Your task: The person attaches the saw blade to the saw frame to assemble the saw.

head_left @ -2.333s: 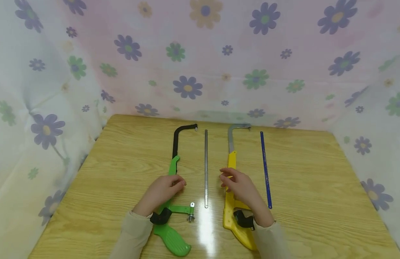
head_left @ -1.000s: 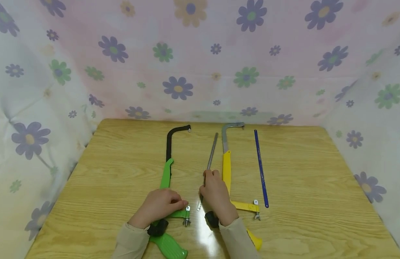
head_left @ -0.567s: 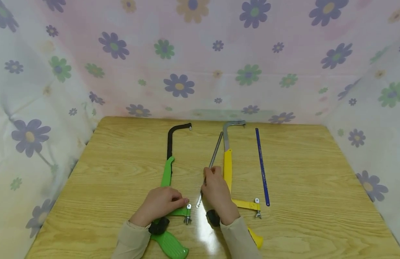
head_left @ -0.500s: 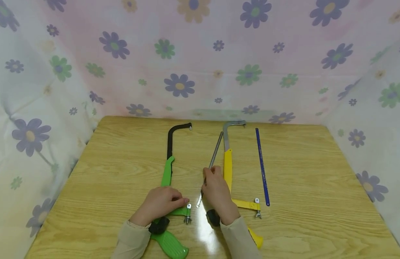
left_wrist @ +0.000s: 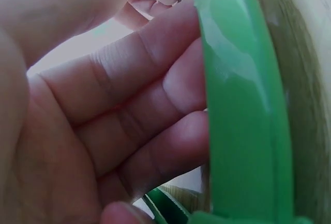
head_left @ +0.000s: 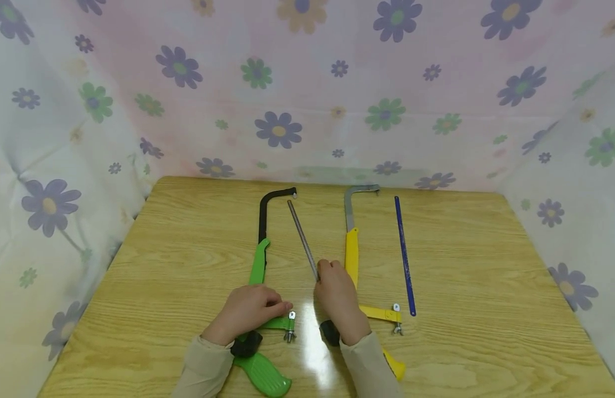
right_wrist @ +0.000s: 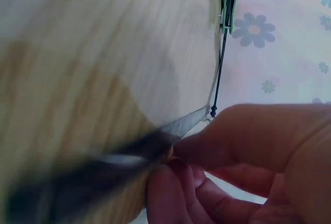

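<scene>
- While the right hand [head_left: 337, 293] pinches the grey blade [head_left: 304, 239] between thumb and fingers, towards the blade's near end, the rest of it runs ahead and to the left of that grip.
- Its long axis slants, so the far end lies just beside the tip of the black arm [head_left: 263, 215] on the green saw frame [head_left: 258, 265]; contact there I cannot confirm.
- That gap between blade end and small peg [head_left: 295, 195] is, I judge, the relation to watch (the teeth are too fine to read from the head view).
- Nearer the person, the short green bracket [head_left: 276, 324] with its wing nut [head_left: 290, 335] sits to the left of the right hand.
- The left hand [head_left: 248, 309] is the nearer one to that bracket; it rests at the frame, thumb towards the bracket, but whether its fingers wrap the frame I cannot tell, since the fingertips are hidden.
</scene>
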Demonstrator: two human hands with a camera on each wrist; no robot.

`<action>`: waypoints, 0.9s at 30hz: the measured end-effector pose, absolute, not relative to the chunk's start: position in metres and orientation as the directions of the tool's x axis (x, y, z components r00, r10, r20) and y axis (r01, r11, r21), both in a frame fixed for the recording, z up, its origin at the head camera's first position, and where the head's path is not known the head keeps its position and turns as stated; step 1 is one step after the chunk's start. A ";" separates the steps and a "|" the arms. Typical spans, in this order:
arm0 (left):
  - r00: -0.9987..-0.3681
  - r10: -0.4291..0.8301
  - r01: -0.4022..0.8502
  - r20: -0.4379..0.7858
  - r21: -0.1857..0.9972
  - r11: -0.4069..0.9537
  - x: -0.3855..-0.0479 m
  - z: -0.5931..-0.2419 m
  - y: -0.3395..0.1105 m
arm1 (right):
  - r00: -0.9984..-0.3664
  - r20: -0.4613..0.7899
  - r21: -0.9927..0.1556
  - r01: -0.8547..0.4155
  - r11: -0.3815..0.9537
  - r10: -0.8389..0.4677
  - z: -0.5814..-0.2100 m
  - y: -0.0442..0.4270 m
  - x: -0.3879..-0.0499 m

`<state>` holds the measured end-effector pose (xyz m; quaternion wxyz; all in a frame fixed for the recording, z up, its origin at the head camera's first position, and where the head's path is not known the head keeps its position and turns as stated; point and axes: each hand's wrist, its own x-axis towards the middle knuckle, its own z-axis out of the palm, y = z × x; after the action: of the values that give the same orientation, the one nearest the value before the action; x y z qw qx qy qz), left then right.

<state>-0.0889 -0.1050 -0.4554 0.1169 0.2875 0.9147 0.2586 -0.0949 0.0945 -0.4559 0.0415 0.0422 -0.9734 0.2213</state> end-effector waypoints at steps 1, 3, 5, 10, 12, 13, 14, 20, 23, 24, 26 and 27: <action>-0.807 0.588 0.468 -0.061 0.541 0.699 -0.089 -0.456 -0.104 | -0.994 0.092 -0.427 -0.089 0.900 -0.055 -0.456 0.095 -0.095; -0.807 0.588 0.471 -0.056 0.540 0.698 -0.089 -0.457 -0.103 | -0.996 0.075 -0.432 -0.069 0.899 -0.040 -0.456 0.095 -0.094; -0.806 0.589 0.475 -0.054 0.535 0.699 -0.089 -0.457 -0.103 | -0.998 0.063 -0.437 -0.049 0.898 -0.025 -0.457 0.095 -0.094; -0.809 0.584 0.475 -0.058 0.521 0.709 -0.089 -0.457 -0.103 | -1.000 0.025 -0.436 -0.007 0.900 0.005 -0.458 0.090 -0.095; -0.814 0.578 0.468 -0.062 0.520 0.715 -0.089 -0.456 -0.104 | -1.000 0.012 -0.423 -0.016 0.906 -0.012 -0.459 0.088 -0.096; -0.817 0.574 0.463 -0.064 0.520 0.717 -0.088 -0.456 -0.105 | -1.000 0.010 -0.418 -0.026 0.908 -0.025 -0.459 0.087 -0.097; -0.819 0.569 0.459 -0.067 0.518 0.722 -0.088 -0.456 -0.106 | -0.999 0.018 -0.418 -0.044 0.907 -0.040 -0.459 0.087 -0.097; -0.819 0.568 0.450 -0.078 0.527 0.721 -0.087 -0.455 -0.106 | -0.996 0.081 -0.447 -0.070 0.892 -0.037 -0.458 0.093 -0.098; -0.817 0.571 0.448 -0.085 0.530 0.720 -0.087 -0.455 -0.105 | -0.998 0.061 -0.472 -0.050 0.880 -0.024 -0.457 0.096 -0.098; -0.817 0.569 0.445 -0.090 0.529 0.723 -0.088 -0.455 -0.105 | -0.999 0.050 -0.478 -0.041 0.878 -0.020 -0.457 0.096 -0.098; -0.817 0.570 0.446 -0.089 0.528 0.722 -0.088 -0.455 -0.104 | -0.999 0.034 -0.489 -0.024 0.872 -0.009 -0.456 0.097 -0.098; -0.816 0.571 0.449 -0.086 0.528 0.721 -0.088 -0.454 -0.104 | -0.999 0.031 -0.493 -0.022 0.870 -0.008 -0.456 0.097 -0.098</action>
<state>-0.0884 -0.1036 -0.4544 0.1223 0.2773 0.9195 0.2504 -0.0984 0.0965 -0.4557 0.0139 0.0077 -0.9668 0.2549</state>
